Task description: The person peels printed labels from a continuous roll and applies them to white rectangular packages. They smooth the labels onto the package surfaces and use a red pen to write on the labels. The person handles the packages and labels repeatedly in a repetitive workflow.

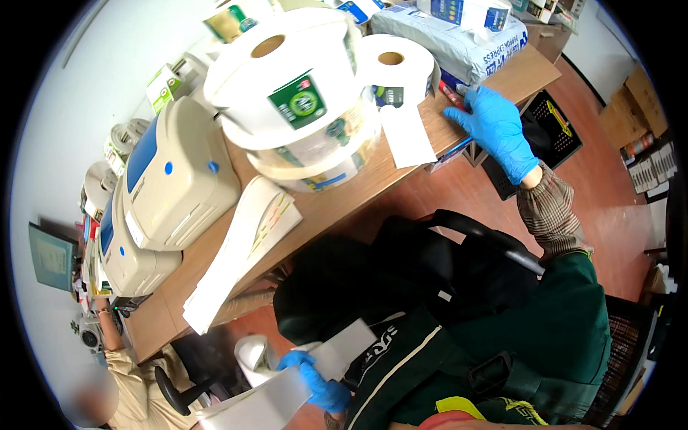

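My left hand (319,385), in a blue glove, is low in the view with its fingers closed on a white label strip (269,407). The strip runs past both sides of the hand, and a white roll (254,358) shows just beyond it. My right hand (496,127), also blue-gloved, reaches over the table's right part. Its thumb is stretched apart from the fingers, with a thin red tool (450,94) between them; the fingertips are partly hidden beside a grey plastic package (459,49).
Big label rolls (287,82) are stacked on the wooden table (365,197), beside a smaller roll (401,61) with a loose tail. Two beige label printers (183,179) and folded label strips (244,244) lie left. A black chair (459,269) stands below; another person (140,387) sits at lower left.
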